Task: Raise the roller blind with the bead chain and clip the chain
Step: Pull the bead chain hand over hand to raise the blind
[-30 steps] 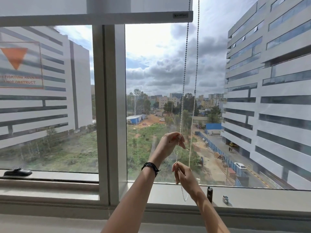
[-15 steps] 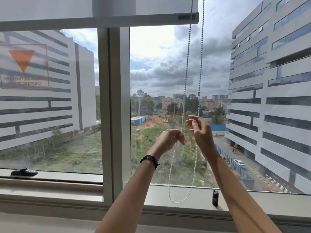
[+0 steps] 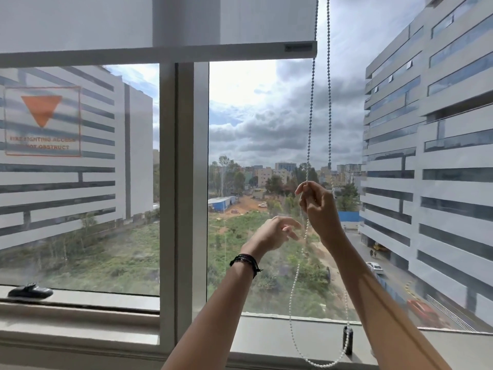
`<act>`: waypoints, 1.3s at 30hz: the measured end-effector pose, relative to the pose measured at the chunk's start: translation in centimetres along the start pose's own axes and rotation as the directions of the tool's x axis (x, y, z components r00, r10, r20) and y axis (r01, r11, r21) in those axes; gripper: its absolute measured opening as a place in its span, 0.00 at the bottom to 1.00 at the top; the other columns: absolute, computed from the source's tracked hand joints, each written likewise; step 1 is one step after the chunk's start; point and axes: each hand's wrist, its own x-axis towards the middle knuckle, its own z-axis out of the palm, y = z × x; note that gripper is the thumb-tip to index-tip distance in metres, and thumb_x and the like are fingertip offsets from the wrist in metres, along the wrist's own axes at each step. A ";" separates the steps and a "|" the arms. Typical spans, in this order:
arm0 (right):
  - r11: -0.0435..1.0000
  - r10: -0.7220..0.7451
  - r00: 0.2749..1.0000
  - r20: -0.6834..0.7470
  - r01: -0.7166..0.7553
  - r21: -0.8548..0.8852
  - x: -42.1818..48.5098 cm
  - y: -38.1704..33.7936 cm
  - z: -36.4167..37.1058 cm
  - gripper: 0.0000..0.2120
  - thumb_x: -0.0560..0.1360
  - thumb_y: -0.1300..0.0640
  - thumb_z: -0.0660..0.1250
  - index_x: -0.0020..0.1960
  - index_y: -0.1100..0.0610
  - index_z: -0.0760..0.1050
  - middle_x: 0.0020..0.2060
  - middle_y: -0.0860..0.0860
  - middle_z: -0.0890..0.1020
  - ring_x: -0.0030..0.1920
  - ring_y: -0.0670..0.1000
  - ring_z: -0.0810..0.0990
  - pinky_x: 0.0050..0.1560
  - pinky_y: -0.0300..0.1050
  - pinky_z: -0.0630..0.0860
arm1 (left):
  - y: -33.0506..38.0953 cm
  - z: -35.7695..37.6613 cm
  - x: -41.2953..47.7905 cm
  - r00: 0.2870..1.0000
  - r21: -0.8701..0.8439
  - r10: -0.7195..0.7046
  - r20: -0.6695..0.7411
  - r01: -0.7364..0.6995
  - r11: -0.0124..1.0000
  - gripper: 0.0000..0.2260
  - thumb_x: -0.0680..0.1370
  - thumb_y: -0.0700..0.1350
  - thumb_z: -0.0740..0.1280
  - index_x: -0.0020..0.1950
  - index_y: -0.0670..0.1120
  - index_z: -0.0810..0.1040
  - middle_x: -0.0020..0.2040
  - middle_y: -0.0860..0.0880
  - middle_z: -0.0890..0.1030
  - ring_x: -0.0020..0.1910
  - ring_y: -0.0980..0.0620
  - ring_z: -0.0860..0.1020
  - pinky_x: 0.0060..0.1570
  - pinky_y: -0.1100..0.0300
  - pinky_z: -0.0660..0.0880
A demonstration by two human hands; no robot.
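Observation:
The white roller blind [image 3: 240, 20] is rolled high, its bottom bar [image 3: 160, 53] crossing the top of the window. The bead chain [image 3: 310, 102] hangs in two strands at the blind's right end and loops low by the sill [image 3: 320, 365]. My right hand [image 3: 317, 206] pinches the left strand at mid height, fingertips up. My left hand [image 3: 274, 232], with a black wristband, hovers just left of the chain below that pinch, fingers apart and holding nothing. A small black chain clip [image 3: 347, 340] stands on the frame near the loop.
A grey vertical mullion [image 3: 184, 182] divides the window left of my hands. A black window handle [image 3: 29, 291] lies on the lower left frame. An orange fire-access sticker [image 3: 42, 121] is on the left pane. The window sill [image 3: 266, 335] runs below my arms.
My right hand rose from below my left hand and now pinches the chain above it. My left hand let go of the strand and spread its fingers. The loop hangs slack.

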 end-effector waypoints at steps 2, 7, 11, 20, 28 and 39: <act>1.000 -0.023 1.000 -0.001 0.023 0.019 -0.1 0.0 0.1 0.14 0.77 0.72 0.54 0.40 0.60 0.73 0.25 0.48 0.71 0.22 0.40 0.67 0.24 0.30 0.64 | 0.7 -1.2 0.5 0.983 -0.156 -0.079 -0.164 0.054 0.986 0.13 0.81 0.36 0.56 0.63 0.43 0.75 0.53 0.41 0.83 0.52 0.44 0.81 0.54 0.52 0.78; 0.997 -0.059 0.997 0.051 0.056 0.056 -0.2 -1.0 1.9 0.18 0.77 0.70 0.55 0.34 0.54 0.69 0.22 0.44 0.70 0.22 0.41 0.64 0.25 0.35 0.62 | 6.1 -4.3 1.3 0.936 -0.591 -0.006 -0.351 -0.217 0.777 0.17 0.83 0.42 0.51 0.65 0.34 0.71 0.60 0.34 0.78 0.52 0.46 0.78 0.43 0.70 0.76; 0.990 -0.084 0.994 0.077 0.074 0.124 -0.7 -1.5 3.3 0.18 0.74 0.74 0.53 0.32 0.56 0.67 0.23 0.43 0.68 0.24 0.43 0.63 0.28 0.40 0.60 | 9.2 -5.7 1.8 0.888 -0.538 0.099 -0.450 -0.358 0.763 0.19 0.84 0.43 0.48 0.61 0.34 0.74 0.55 0.35 0.81 0.52 0.47 0.79 0.42 0.77 0.72; 0.979 -0.080 0.992 0.096 0.060 0.194 -1.7 -1.7 3.2 0.19 0.78 0.72 0.52 0.34 0.55 0.68 0.19 0.44 0.68 0.22 0.41 0.61 0.26 0.32 0.59 | 8.8 -6.4 1.4 0.896 -0.510 0.137 -0.423 -0.360 0.781 0.18 0.83 0.41 0.52 0.38 0.45 0.75 0.29 0.47 0.83 0.32 0.58 0.81 0.44 0.72 0.74; 0.982 -0.027 0.993 0.116 0.004 0.191 -3.9 0.3 2.8 0.19 0.79 0.71 0.53 0.34 0.54 0.68 0.20 0.45 0.68 0.22 0.40 0.62 0.26 0.30 0.60 | 6.9 -4.4 0.6 0.930 -0.514 0.147 -0.337 -0.313 0.799 0.17 0.83 0.41 0.53 0.38 0.43 0.74 0.37 0.36 0.83 0.31 0.60 0.81 0.42 0.68 0.75; 0.986 0.076 0.990 0.115 -0.092 0.142 -7.7 4.5 2.7 0.20 0.79 0.69 0.53 0.33 0.52 0.66 0.20 0.48 0.69 0.23 0.41 0.62 0.26 0.32 0.59 | 3.7 -0.6 -0.7 0.963 -0.530 0.111 -0.247 -0.230 0.816 0.17 0.83 0.41 0.53 0.36 0.46 0.72 0.39 0.29 0.81 0.32 0.53 0.82 0.40 0.60 0.75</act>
